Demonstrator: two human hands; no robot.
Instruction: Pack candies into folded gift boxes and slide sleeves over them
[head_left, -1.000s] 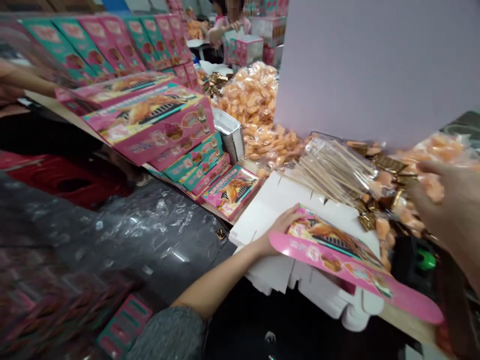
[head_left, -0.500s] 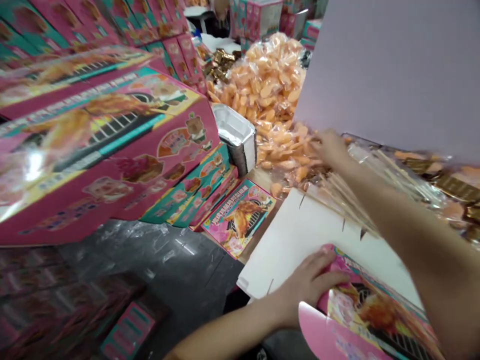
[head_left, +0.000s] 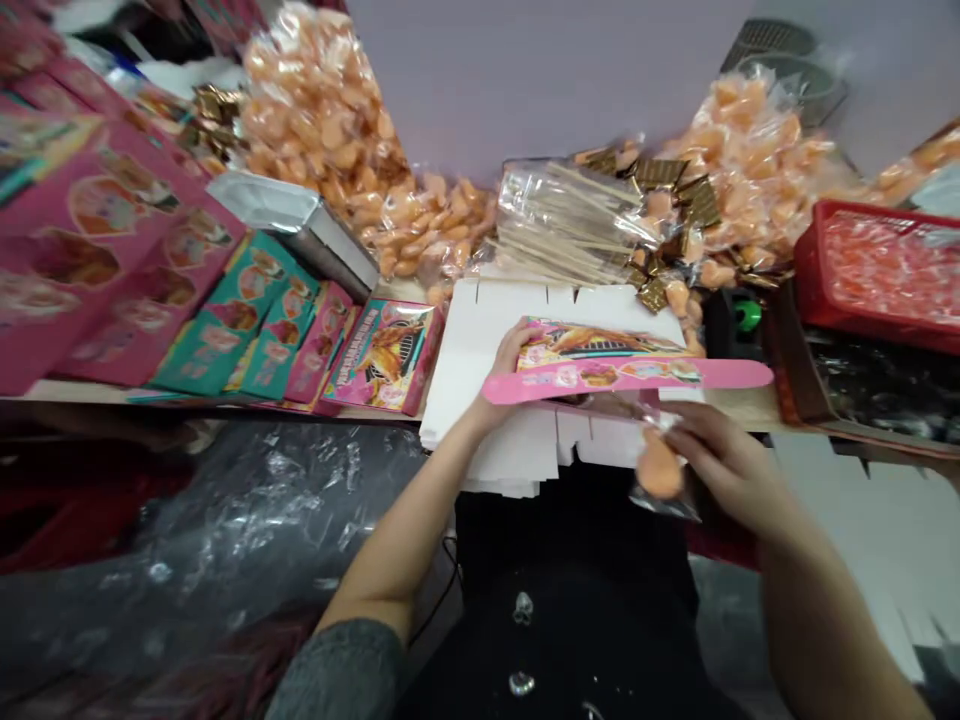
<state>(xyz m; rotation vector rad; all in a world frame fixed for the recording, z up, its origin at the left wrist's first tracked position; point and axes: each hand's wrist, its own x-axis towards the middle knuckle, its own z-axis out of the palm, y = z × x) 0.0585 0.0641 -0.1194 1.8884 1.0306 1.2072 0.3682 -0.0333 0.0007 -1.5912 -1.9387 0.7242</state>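
My left hand (head_left: pixel 510 365) grips the left end of a pink printed box (head_left: pixel 622 358) whose front flap hangs open over a stack of white flat cardboard blanks (head_left: pixel 517 330). Just below the flap, my right hand (head_left: pixel 724 462) pinches a small clear packet with an orange piece (head_left: pixel 660 472) inside. Behind the box lie a clear bag of wooden skewers (head_left: pixel 574 215) and heaps of bagged orange pieces (head_left: pixel 330 110).
Pink and teal boxes (head_left: pixel 225 330) are stacked at the left, beside a foil tray (head_left: pixel 292 215). A red crate (head_left: pixel 877 265) stands at the right. Gold-wrapped sweets (head_left: pixel 675 185) lie among the orange bags. Crinkled plastic sheet (head_left: pixel 247 520) covers the floor at lower left.
My right hand reached back to the orange heap and has come back to the box's open flap with a small packet. The view has swung right and down.
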